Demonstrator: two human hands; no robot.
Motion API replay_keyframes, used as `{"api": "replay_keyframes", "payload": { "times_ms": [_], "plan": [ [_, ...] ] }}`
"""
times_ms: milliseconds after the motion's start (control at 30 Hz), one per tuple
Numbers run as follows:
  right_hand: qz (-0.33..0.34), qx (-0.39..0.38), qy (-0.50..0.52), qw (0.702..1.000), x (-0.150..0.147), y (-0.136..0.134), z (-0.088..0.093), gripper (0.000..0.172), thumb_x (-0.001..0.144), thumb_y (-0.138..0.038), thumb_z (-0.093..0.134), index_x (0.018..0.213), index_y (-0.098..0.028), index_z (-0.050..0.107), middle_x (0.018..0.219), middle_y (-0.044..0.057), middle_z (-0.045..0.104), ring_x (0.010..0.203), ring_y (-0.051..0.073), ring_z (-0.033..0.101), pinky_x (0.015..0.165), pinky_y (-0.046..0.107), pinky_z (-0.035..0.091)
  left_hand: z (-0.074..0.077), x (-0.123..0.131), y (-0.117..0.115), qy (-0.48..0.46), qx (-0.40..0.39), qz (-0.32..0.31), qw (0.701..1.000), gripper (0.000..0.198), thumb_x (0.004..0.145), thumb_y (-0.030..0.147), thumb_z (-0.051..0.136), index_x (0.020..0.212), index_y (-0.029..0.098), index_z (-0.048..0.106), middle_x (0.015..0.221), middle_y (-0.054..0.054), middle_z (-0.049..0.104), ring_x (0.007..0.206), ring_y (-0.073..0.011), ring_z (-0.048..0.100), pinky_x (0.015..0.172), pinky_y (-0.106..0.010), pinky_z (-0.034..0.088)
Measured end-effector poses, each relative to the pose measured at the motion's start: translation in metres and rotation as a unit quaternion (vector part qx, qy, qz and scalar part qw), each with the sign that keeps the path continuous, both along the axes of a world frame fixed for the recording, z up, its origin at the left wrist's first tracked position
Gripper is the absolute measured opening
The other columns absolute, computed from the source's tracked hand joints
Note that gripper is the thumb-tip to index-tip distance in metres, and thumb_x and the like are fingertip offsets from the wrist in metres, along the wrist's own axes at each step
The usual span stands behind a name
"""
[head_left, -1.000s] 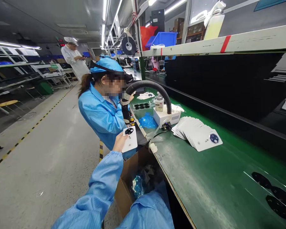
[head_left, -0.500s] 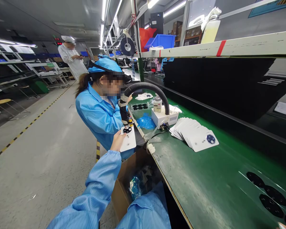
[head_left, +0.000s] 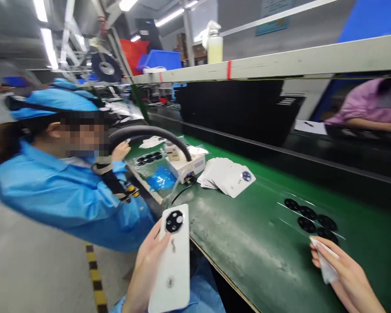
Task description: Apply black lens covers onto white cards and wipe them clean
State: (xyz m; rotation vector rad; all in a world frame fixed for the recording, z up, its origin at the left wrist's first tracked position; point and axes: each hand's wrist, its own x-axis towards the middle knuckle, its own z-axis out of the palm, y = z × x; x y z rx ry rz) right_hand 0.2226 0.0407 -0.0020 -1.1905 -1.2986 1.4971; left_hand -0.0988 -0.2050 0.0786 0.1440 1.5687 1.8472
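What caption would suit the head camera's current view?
Left hand holds a white rectangular panel, right hand a white tissue-like sheet, at a green workbench.

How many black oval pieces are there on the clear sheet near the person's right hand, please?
5 visible black oval pieces: three in the far row, two in the nearer row. The right hand may hide more.

One wide view from the wearer's head, facing forward and angled down across a green bench (head_left: 234,234) that recedes toward ten o'clock. Nearest the lens, the wearer's left hand (head_left: 150,257) shows at seven o'clock, the right hand (head_left: 347,267) at four.
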Motion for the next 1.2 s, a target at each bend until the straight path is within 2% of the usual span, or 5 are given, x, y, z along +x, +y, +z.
{"api": "replay_keyframes", "payload": {
  "times_ms": [233,400,567,967,1200],
  "plan": [
    [0.050,0.226,0.016,0.973,-0.038,-0.046,0.111,0.014,0.085,-0.027,0.061,0.097,-0.019,0.062,0.068,-0.001,0.056,0.050,0.009,0.054,0.048,0.023,0.047,0.053,0.075,0.127,0.150,0.142,-0.311,0.928,0.059,0.087,0.038,0.058,0.140,0.023,0.040,0.123,-0.011,0.062,0.091,-0.0238,0.067,0.071,-0.028,0.054],
    [-0.067,0.522,-0.083,0.846,-0.056,-0.065,0.167,0.020,0.080,-0.007,0.062,0.097,-0.018,0.064,0.089,0.003,0.057,0.067,0.010,0.059,0.053,0.022,0.049,0.082,0.125,0.165,0.245,0.205,-0.395,0.861,0.045,0.094,0.035,0.046,0.138,0.029,0.042,0.121,-0.005,0.062,0.093,-0.0192,0.065,0.082,-0.028,0.052],
    [-0.158,0.615,-0.165,0.754,-0.056,-0.054,0.166,0.026,0.078,-0.002,0.061,0.102,-0.014,0.061,0.091,0.005,0.056,0.080,0.012,0.057,0.065,0.025,0.050,0.085,0.139,0.169,0.316,0.201,-0.387,0.843,0.045,0.094,0.034,0.045,0.139,0.029,0.041,0.115,-0.005,0.063,0.086,-0.0170,0.064,0.084,-0.030,0.051],
    [-0.177,0.641,-0.208,0.718,-0.064,-0.050,0.156,0.030,0.077,-0.004,0.063,0.105,-0.016,0.062,0.092,0.005,0.060,0.080,0.014,0.060,0.059,0.025,0.051,0.087,0.138,0.158,0.341,0.200,-0.339,0.854,0.043,0.094,0.028,0.046,0.137,0.038,0.042,0.075,0.004,0.065,0.053,-0.0062,0.048,0.048,-0.014,0.041],
    [-0.155,0.652,-0.238,0.703,-0.064,-0.054,0.155,0.035,0.075,0.001,0.060,0.108,-0.013,0.063,0.092,0.006,0.061,0.079,0.014,0.060,0.056,0.024,0.049,0.089,0.138,0.149,0.377,0.171,-0.320,0.852,0.049,0.095,0.025,0.042,0.142,0.035,0.034,0.087,0.000,0.070,0.045,-0.0067,0.048,0.047,-0.019,0.042]
  ]
}}
